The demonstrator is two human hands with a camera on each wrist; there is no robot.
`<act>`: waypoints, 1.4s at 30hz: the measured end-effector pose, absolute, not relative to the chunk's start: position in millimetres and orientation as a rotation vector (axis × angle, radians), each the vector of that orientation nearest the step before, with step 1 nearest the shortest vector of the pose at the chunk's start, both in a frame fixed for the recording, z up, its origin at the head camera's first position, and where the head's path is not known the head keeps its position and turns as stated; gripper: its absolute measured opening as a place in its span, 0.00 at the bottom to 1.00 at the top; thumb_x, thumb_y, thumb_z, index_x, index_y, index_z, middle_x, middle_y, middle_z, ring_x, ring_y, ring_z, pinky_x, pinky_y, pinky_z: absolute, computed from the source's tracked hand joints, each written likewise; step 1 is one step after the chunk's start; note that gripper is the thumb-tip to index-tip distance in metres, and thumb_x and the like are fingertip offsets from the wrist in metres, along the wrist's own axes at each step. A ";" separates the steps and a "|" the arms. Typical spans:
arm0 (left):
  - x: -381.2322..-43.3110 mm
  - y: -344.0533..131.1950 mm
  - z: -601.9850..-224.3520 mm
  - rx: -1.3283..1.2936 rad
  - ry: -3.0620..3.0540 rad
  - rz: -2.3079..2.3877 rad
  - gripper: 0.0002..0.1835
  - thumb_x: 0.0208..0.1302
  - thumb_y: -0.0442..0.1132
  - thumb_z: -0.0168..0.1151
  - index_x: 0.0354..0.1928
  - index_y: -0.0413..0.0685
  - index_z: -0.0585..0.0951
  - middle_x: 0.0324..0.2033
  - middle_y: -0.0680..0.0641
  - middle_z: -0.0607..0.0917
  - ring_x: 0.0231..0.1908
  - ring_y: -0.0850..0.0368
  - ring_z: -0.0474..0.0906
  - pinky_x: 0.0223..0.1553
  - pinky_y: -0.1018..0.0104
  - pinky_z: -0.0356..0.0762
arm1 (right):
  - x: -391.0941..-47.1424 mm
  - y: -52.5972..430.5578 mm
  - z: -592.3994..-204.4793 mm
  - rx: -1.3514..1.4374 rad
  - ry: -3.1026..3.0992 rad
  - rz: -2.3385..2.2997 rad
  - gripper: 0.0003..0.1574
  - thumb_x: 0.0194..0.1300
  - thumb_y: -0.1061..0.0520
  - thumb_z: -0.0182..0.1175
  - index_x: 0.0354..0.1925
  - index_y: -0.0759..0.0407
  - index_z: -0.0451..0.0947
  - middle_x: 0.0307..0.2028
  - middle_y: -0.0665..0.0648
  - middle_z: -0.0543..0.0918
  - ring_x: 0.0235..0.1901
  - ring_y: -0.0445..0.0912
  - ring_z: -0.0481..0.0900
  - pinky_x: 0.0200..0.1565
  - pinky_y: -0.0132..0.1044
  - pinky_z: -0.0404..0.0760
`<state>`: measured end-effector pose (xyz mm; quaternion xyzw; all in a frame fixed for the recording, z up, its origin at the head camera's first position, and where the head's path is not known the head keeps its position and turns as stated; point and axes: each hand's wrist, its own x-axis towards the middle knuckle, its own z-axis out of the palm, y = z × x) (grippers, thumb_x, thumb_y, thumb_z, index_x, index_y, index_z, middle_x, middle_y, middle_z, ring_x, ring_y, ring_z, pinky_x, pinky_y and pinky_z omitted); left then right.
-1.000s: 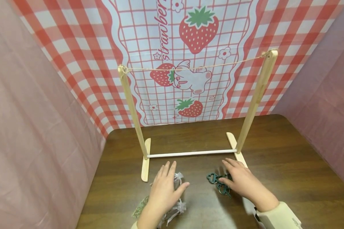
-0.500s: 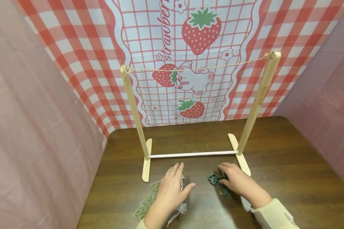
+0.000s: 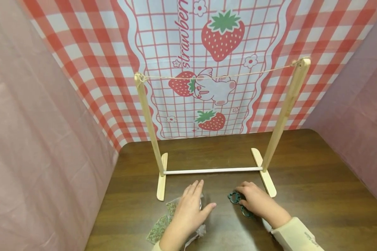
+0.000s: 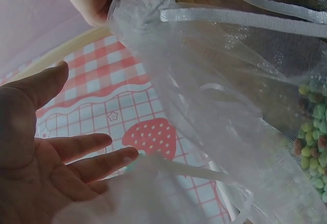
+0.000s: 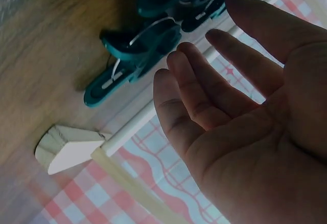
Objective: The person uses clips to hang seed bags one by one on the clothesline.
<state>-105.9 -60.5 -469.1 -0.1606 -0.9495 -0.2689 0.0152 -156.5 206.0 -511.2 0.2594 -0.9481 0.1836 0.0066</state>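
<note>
Sheer drawstring bags (image 4: pixel 184 70), at least two, with greenish granules (image 4: pixel 311 152): on the desk (image 3: pixel 317 195), under and beside the left hand. Risk: slack ribbons (image 4: pixel 240 21) could catch a finger and drag a bag; a loose neck could spill.

Left hand (image 3: pixel 189 209): grip apart, fingers extended, thumb spread, nothing held; contact with the bags cannot be told. Risk: the hand covers them from above, so a blind grasp could gather two at once.

Right hand (image 3: pixel 257 200): grip apart, fingers bent beside the clips, thumb nearest one; no pinch visible.

Dark green clips (image 5: pixel 158 50), bunched on the desk at the right fingertips. Risk: their wire parts may interlock, so one lifted brings another; an edge touch may make one skid.

Wooden stand (image 3: pixel 283 118), upright beyond both hands, white rod (image 3: pixel 212 171) low across it. Risk: a forward nudge could shift it.

String (image 3: pixel 245 74), tied between the post tops. Risk: a hard tug could loosen its knots or tip the stand.
</note>
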 end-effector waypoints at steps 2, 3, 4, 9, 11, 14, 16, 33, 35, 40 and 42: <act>-105.5 -60.7 -469.8 -0.500 -2.947 -0.843 0.45 0.66 0.59 0.66 0.75 0.38 0.65 0.71 0.37 0.68 0.68 0.37 0.65 0.66 0.41 0.64 | -156.0 204.6 -511.6 0.823 -2.963 0.557 0.20 0.51 0.64 0.76 0.44 0.65 0.85 0.37 0.55 0.81 0.39 0.55 0.80 0.43 0.51 0.81; -105.3 -60.9 -470.2 -0.501 -2.941 -0.846 0.45 0.66 0.59 0.67 0.75 0.38 0.65 0.70 0.37 0.69 0.68 0.37 0.65 0.65 0.41 0.64 | -155.9 204.1 -511.7 0.828 -2.957 0.553 0.19 0.51 0.64 0.77 0.43 0.65 0.85 0.36 0.55 0.81 0.38 0.54 0.80 0.42 0.51 0.81; -105.1 -61.1 -470.5 -0.502 -2.938 -0.844 0.45 0.66 0.59 0.67 0.75 0.38 0.65 0.70 0.37 0.69 0.68 0.37 0.65 0.65 0.41 0.64 | -156.0 203.8 -511.9 0.824 -2.958 0.555 0.18 0.52 0.63 0.77 0.42 0.65 0.86 0.35 0.54 0.80 0.37 0.53 0.80 0.42 0.50 0.81; -105.9 -62.2 -471.7 -0.509 -2.925 -0.827 0.45 0.66 0.59 0.67 0.74 0.38 0.65 0.70 0.37 0.70 0.68 0.38 0.65 0.66 0.43 0.64 | -153.2 204.6 -512.5 0.806 -2.973 0.550 0.23 0.51 0.57 0.79 0.45 0.65 0.85 0.34 0.51 0.79 0.36 0.49 0.78 0.39 0.47 0.80; -106.4 -62.8 -472.1 -0.510 -2.924 -0.820 0.45 0.66 0.59 0.67 0.74 0.37 0.65 0.70 0.37 0.70 0.68 0.38 0.66 0.66 0.43 0.64 | -151.4 204.9 -514.1 0.795 -2.977 0.529 0.27 0.49 0.56 0.80 0.46 0.64 0.85 0.33 0.50 0.77 0.35 0.47 0.77 0.37 0.46 0.80; -106.6 -63.4 -472.0 -0.511 -2.929 -0.809 0.45 0.66 0.59 0.67 0.74 0.37 0.65 0.70 0.37 0.70 0.68 0.39 0.66 0.66 0.44 0.64 | -149.4 203.9 -516.4 0.766 -2.984 0.506 0.25 0.47 0.56 0.81 0.42 0.63 0.85 0.30 0.49 0.74 0.32 0.46 0.75 0.35 0.45 0.78; -106.5 -63.5 -471.8 -0.510 -2.930 -0.812 0.45 0.66 0.59 0.66 0.74 0.37 0.65 0.70 0.37 0.70 0.68 0.39 0.66 0.66 0.44 0.64 | -149.5 202.3 -517.6 0.741 -2.988 0.492 0.21 0.46 0.56 0.81 0.39 0.61 0.84 0.29 0.48 0.74 0.31 0.47 0.75 0.34 0.46 0.78; -105.5 -61.5 -472.2 -0.521 -2.924 -0.856 0.44 0.66 0.58 0.67 0.74 0.37 0.66 0.70 0.37 0.70 0.68 0.37 0.66 0.65 0.41 0.64 | -148.4 197.7 -516.5 0.634 -2.976 0.476 0.16 0.43 0.61 0.72 0.35 0.60 0.85 0.28 0.49 0.73 0.31 0.49 0.76 0.31 0.47 0.78; -105.5 -61.6 -472.3 -0.523 -2.924 -0.851 0.44 0.66 0.58 0.67 0.74 0.37 0.66 0.70 0.37 0.70 0.68 0.38 0.66 0.66 0.42 0.64 | -148.3 198.7 -515.1 0.629 -2.957 0.492 0.17 0.42 0.61 0.71 0.36 0.61 0.85 0.28 0.49 0.73 0.31 0.48 0.76 0.31 0.46 0.78; -105.3 -62.6 -472.3 -0.530 -2.925 -0.846 0.45 0.65 0.58 0.67 0.74 0.36 0.66 0.70 0.38 0.70 0.68 0.38 0.66 0.67 0.45 0.63 | -147.0 199.2 -506.9 0.658 -2.890 0.529 0.17 0.43 0.61 0.72 0.37 0.65 0.84 0.29 0.49 0.74 0.31 0.47 0.75 0.33 0.45 0.79; -105.3 -63.0 -471.8 -0.537 -2.921 -0.857 0.44 0.65 0.57 0.68 0.74 0.36 0.66 0.69 0.38 0.71 0.67 0.37 0.66 0.67 0.45 0.63 | -145.7 198.0 -502.3 0.671 -2.873 0.540 0.17 0.44 0.61 0.72 0.37 0.65 0.84 0.30 0.49 0.75 0.31 0.46 0.75 0.34 0.44 0.79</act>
